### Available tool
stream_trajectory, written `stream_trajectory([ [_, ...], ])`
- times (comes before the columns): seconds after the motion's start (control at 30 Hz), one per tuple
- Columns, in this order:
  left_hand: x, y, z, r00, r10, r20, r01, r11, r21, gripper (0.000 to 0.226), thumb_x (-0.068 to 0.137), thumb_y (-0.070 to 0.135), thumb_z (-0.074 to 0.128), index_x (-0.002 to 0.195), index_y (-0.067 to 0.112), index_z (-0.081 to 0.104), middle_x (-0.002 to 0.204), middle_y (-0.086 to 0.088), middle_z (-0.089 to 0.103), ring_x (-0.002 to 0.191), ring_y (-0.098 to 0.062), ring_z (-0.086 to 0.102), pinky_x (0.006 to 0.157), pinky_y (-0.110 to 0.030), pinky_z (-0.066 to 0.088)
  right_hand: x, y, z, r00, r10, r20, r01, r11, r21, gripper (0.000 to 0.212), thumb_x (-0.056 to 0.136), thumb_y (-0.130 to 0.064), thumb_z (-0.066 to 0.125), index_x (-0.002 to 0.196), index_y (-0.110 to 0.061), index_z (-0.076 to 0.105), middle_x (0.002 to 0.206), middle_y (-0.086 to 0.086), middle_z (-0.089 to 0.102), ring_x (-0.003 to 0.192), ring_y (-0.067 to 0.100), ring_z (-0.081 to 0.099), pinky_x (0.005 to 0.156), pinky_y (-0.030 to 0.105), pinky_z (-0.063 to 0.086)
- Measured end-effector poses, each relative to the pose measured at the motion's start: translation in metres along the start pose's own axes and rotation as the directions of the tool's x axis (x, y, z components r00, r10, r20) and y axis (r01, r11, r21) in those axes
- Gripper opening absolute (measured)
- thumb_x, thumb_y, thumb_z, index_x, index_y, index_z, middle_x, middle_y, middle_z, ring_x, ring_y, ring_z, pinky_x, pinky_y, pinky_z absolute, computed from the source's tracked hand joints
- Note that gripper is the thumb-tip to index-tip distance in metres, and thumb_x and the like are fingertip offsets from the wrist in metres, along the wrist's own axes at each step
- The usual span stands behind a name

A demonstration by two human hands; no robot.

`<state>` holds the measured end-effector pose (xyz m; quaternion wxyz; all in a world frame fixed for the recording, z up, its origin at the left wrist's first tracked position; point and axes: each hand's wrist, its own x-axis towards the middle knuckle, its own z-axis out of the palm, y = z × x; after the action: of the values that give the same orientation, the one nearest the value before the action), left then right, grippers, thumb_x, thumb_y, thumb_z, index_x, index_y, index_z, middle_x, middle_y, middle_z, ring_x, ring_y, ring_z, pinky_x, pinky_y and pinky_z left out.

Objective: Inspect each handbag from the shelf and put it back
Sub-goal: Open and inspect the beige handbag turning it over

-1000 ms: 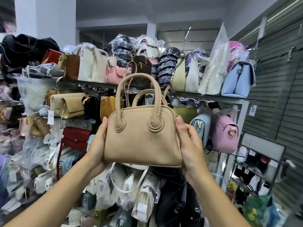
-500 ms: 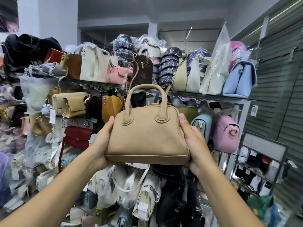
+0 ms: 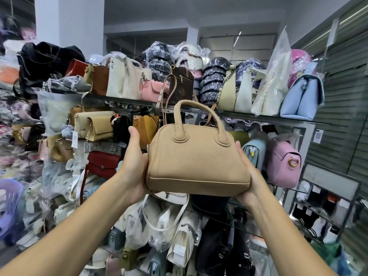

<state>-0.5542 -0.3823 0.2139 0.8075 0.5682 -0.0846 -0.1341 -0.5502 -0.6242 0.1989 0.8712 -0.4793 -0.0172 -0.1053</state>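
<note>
Okay, tan handbag (image 3: 197, 162) held up mid-air at frame centre, in front of the glass shelves (image 3: 258, 117) and not resting on any of them. Left hand (image 3: 133, 166) wraps the bag's left end, palm flat on the side, thumb pointing up; fingers hidden behind. Right hand (image 3: 250, 176) cups the lower right corner from below, fingers mostly out of sight behind the bag. Both forearms stretched forward and up.

Bag is dome-shaped, matte and suede-like, with a piped seam along the base and visible stitching up the left edge. Two rolled top handles stand upright on round stitched patches. Small metal zip pull at the left end. Bag tilted slightly, right end lower.

Behind: brown monogram bag (image 3: 182, 88) on the top shelf, light blue handbag (image 3: 300, 98) far right, pink handbag (image 3: 282, 162) with a gold ring, mustard bag (image 3: 146, 128), dark red clutch (image 3: 103, 164), and plastic-wrapped bags.
</note>
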Motion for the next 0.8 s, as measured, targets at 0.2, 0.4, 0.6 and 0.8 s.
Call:
stream_trajectory([
  [0.2, -0.009, 0.005, 0.004, 0.999, -0.007, 0.052, 0.003, 0.998, 0.062, 0.122, 0.069, 0.099, -0.002, 0.122, 0.018, 0.072, 0.117, -0.016, 0.074, 0.11, -0.036, 0.07, 0.09, -0.042, 0.052, -0.005, 0.004, 0.001, 0.997, 0.069, -0.03, -0.068, 0.998, 0.007, 0.037, 0.092, -0.056, 0.06, 0.088, -0.023, 0.077, 0.08, -0.003, 0.079, 0.064, 0.014, 0.075, 0.052, 0.028, 0.061],
  [0.4, -0.008, 0.008, 0.003, 0.996, 0.03, 0.085, -0.035, 0.998, 0.057, 0.115, 0.074, 0.096, 0.004, 0.122, 0.017, 0.072, 0.116, -0.016, 0.074, 0.105, -0.035, 0.072, 0.08, -0.039, 0.055, -0.006, 0.005, 0.002, 0.995, 0.081, -0.062, -0.083, 0.996, -0.035, 0.05, 0.092, -0.062, 0.056, 0.073, -0.023, 0.081, 0.073, -0.005, 0.078, 0.058, 0.012, 0.074, 0.044, 0.025, 0.056],
  [0.6, 0.003, 0.0, -0.002, 0.984, 0.164, -0.071, -0.156, 0.982, 0.106, 0.053, 0.096, 0.063, 0.044, 0.125, 0.026, 0.069, 0.091, 0.009, 0.078, 0.068, -0.007, 0.071, 0.057, -0.023, 0.049, -0.009, -0.002, 0.013, 0.98, -0.193, -0.048, 0.185, 0.972, -0.143, 0.043, 0.09, -0.053, 0.067, 0.079, -0.013, 0.077, 0.083, 0.0, 0.079, 0.069, 0.013, 0.073, 0.063, 0.025, 0.058],
  [0.8, 0.001, -0.02, 0.009, 0.965, 0.212, -0.152, -0.18, 0.963, 0.199, 0.099, 0.068, 0.078, 0.06, 0.156, 0.047, 0.024, 0.164, 0.012, 0.019, 0.145, -0.016, 0.03, 0.116, -0.058, 0.027, -0.014, 0.009, 0.031, 0.837, -0.528, -0.143, 0.466, 0.825, -0.32, 0.047, 0.076, -0.065, 0.068, 0.066, -0.021, 0.054, 0.055, -0.011, 0.056, 0.053, 0.007, 0.048, 0.059, 0.029, 0.042],
])
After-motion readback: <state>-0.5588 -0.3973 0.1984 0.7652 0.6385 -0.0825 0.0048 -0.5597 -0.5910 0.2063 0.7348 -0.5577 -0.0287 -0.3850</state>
